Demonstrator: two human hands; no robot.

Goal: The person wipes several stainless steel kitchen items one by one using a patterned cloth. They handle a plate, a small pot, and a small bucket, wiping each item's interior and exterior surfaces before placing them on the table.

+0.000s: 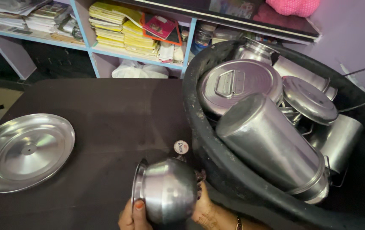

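Observation:
I hold a small round steel pot [167, 189] on its side over the dark table [106, 110], its mouth turned left. My left hand [132, 216] grips it from below at the rim, thumb on the metal. My right hand [206, 211] cups its base on the right, partly hidden behind the pot. Just right of the pot rises the rim of a large black tub [201, 127] filled with steel vessels.
A wide steel lid [24, 151] lies flat at the table's left edge. In the tub lie a tall steel canister [272, 147], a lidded container [238, 85] and several other pots. Behind the table stand shelves [93, 47] with stacked books and papers.

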